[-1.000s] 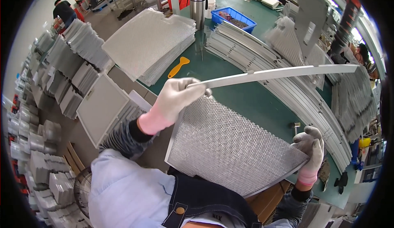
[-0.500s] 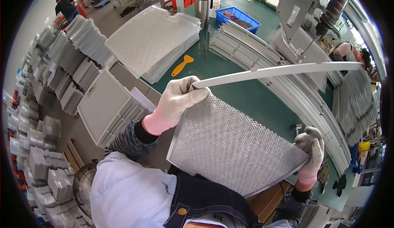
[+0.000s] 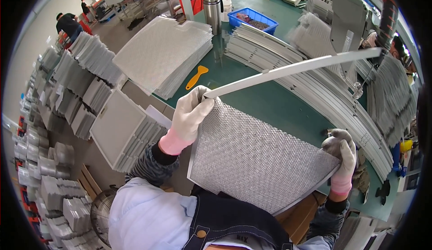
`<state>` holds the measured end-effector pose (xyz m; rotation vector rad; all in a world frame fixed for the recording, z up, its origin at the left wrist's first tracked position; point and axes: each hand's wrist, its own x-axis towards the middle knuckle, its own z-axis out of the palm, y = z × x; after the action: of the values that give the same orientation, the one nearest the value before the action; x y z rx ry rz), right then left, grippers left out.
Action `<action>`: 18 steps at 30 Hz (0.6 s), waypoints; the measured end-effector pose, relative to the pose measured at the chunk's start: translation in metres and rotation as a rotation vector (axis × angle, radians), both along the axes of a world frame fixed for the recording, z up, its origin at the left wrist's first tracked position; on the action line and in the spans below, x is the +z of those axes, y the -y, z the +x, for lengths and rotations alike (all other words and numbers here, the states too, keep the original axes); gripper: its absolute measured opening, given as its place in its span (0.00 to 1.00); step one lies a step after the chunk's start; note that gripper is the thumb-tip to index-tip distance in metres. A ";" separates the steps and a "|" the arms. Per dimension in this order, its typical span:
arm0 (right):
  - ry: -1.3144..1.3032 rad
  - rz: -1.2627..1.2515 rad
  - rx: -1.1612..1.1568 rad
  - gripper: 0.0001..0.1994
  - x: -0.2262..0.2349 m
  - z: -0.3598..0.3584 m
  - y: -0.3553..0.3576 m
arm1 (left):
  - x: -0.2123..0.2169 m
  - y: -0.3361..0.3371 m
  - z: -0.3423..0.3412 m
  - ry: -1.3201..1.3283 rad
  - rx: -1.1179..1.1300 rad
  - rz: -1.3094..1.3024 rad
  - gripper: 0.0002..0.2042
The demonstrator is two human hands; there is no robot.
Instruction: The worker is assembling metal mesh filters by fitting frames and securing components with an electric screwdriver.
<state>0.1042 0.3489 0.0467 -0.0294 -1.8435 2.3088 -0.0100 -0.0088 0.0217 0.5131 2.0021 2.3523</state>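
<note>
A silvery metal mesh filter panel is held tilted in front of me, with pale metal frame strips along its left and near edges. My left hand, in a white glove with a pink cuff, pinches its far left corner. From that same corner a long light-grey frame strip angles out to the right, above the table and apart from the mesh's far edge. My right hand, gloved alike with greyed fingertips, is closed around the panel's right corner; its thumb is partly hidden.
On the green table lie a stack of mesh sheets, a yellow scraper, many metal strips, a blue bin and a steel flask. A power driver hangs at right. Framed panels stand left.
The strip's right end has swung farther from me, widening its gap from the mesh. Both hands keep their holds on the panel. The whole view has shifted slightly.
</note>
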 end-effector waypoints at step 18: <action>-0.158 -0.088 0.198 0.39 -0.012 -0.005 -0.013 | 0.097 0.010 -0.047 -0.555 -0.734 -1.001 0.32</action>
<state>0.0990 0.3614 0.0347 0.3287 -1.7359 2.4406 -0.0572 -0.0187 0.1188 1.5191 2.2460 0.6941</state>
